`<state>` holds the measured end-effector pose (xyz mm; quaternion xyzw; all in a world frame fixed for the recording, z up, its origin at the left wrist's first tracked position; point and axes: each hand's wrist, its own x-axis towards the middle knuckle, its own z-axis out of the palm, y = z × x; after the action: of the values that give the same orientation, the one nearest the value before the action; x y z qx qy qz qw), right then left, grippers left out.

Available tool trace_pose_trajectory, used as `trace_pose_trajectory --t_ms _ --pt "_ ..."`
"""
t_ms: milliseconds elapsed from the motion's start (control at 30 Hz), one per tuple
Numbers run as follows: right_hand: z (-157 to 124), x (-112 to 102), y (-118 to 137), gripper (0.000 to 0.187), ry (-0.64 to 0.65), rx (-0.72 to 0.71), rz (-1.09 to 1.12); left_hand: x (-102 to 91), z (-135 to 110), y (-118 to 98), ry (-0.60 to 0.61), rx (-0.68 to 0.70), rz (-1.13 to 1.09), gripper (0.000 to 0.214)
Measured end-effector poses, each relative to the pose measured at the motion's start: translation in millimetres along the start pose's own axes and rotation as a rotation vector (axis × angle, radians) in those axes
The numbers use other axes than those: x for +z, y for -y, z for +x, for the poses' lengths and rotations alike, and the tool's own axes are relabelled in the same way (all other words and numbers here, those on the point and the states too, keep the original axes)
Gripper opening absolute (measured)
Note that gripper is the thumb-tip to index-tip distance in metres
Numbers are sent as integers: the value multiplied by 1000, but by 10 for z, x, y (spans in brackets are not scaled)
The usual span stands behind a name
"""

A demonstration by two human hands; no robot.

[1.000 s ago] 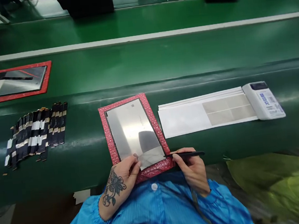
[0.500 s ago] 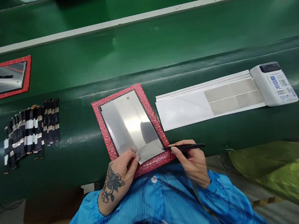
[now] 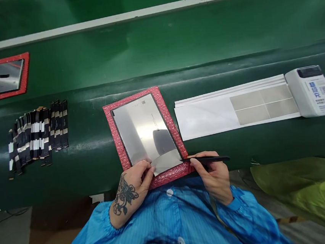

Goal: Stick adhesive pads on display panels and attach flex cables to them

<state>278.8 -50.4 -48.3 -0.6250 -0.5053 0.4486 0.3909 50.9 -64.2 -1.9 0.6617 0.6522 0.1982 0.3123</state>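
Note:
A flat silver display panel (image 3: 133, 130) with a dark frame lies on a red bubble-wrap sheet (image 3: 165, 114) in front of me. Across its near end rests a thin grey rectangular film (image 3: 168, 161). My left hand (image 3: 136, 180) pinches this film at its left end between thumb and forefinger. My right hand (image 3: 215, 178) is closed around black tweezers (image 3: 212, 158), held nearly level. Their tip touches the near right corner region of the panel, by the film's right end; whether it grips the film is too small to tell.
White backing sheets (image 3: 205, 116) with grey film pieces (image 3: 264, 104) lie to the right, under a white box-shaped device (image 3: 313, 92). Black flex strips (image 3: 38, 134) are bunched at left. Another panel (image 3: 0, 82) on red wrap sits farther left. A pale rail (image 3: 140, 13) crosses behind.
The whole view has shifted slightly. Both hands, the film and the tweezers keep nearly the same places on the panel, with the tweezer tip still at the film's right end.

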Motion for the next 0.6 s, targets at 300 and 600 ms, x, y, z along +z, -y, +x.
trace_pose_trajectory --t_ms 300,600 --pt "6 -17 0 16 -20 -37 -42 39 -10 -22 15 38 138 28" --pt "11 -17 27 14 -43 -41 -43 42 7 -10 33 31 162 27"
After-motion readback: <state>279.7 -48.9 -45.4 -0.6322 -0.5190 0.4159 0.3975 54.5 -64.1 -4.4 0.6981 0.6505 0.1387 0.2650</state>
